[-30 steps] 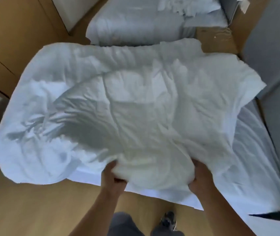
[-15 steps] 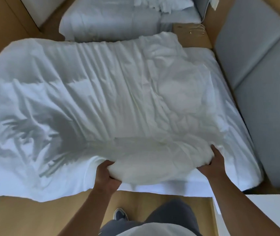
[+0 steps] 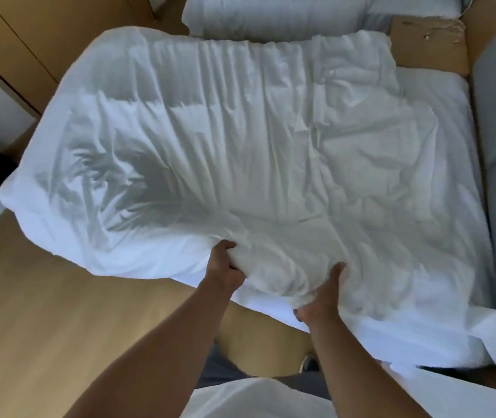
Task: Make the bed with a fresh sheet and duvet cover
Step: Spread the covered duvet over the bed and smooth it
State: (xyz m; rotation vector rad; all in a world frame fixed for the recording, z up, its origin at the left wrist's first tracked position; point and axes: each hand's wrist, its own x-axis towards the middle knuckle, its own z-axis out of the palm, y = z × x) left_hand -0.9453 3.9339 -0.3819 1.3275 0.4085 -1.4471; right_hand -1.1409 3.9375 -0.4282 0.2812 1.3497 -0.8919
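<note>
Fingers (image 3: 227, 245) of left hand (image 3: 225, 267) and right hand (image 3: 320, 297) were clenched on the rumpled white fabric duvet (image 3: 240, 140), bunched at the near edge of the white-sheeted bed (image 3: 446, 95). Likely light, soft, floppy; corners would give better hold.

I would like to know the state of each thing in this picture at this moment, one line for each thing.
duvet: wrinkled, spread over the bed, left part reaching past its edge above the floor.
left hand: grips the duvet's near edge.
right hand: grips the same edge, close beside the left hand.
sheet: on the bed, creased, uncovered along the right side.
second bed: covered in white, only partly in view.
</note>
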